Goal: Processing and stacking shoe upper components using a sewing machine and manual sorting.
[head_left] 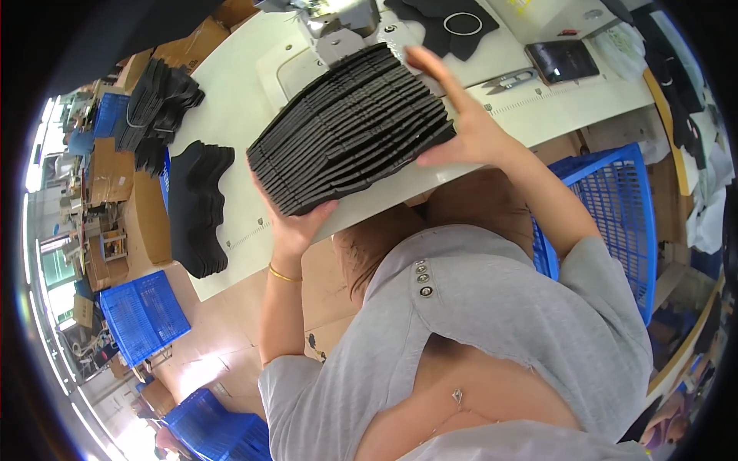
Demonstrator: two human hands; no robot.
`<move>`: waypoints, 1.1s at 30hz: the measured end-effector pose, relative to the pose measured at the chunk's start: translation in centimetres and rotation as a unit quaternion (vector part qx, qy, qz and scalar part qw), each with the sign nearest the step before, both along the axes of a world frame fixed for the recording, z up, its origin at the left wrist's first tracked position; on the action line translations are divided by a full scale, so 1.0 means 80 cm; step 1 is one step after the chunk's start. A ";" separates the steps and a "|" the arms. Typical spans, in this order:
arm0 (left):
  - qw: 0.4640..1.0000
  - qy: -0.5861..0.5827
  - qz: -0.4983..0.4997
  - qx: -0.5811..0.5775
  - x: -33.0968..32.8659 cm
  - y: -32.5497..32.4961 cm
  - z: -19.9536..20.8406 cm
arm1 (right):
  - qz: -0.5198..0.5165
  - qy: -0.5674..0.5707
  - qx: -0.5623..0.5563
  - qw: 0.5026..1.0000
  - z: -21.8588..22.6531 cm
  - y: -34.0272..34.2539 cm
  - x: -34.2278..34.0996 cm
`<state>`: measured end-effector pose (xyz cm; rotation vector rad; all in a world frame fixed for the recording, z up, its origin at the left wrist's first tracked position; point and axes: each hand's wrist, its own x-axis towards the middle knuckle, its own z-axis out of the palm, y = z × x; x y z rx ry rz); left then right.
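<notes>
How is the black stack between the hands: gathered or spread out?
Gathered: the black stack shows its edges layer against layer, with the left hand at one end and the right hand at the other.

hands (475, 132) gripping, set apart, forearms (283, 319) forward

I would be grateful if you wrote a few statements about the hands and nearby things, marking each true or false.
1. The left hand and right hand hold one thick black stack between them. True.
2. The snips are in the right hand. False: they lie on the table.
3. Another pile lies at the table's left end. True.
4. The bracelet is on the right wrist. False: it is on the left wrist.
</notes>
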<state>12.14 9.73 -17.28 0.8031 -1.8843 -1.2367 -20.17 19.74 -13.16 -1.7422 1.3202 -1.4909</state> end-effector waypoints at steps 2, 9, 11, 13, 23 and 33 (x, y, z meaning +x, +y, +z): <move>1.000 0.021 0.000 -0.008 0.002 -0.002 -0.006 | -0.086 0.011 -0.072 0.994 -0.008 0.025 -0.009; 0.998 -0.031 -0.022 -0.040 0.007 -0.007 -0.007 | -0.193 0.094 -0.198 0.956 -0.011 0.080 0.013; 1.000 0.006 -0.009 -0.010 -0.001 0.000 -0.003 | -0.195 0.125 -0.210 0.950 -0.015 0.083 0.013; 1.000 0.023 -0.008 -0.002 -0.001 -0.001 -0.003 | -0.206 0.124 -0.210 0.948 -0.018 0.081 0.014; 0.999 0.017 0.009 -0.049 -0.008 0.006 0.009 | -0.187 0.166 -0.222 0.943 -0.015 0.082 0.014; 0.999 0.013 0.017 -0.039 -0.012 0.013 0.018 | -0.201 0.074 -0.123 0.969 -0.002 0.081 0.027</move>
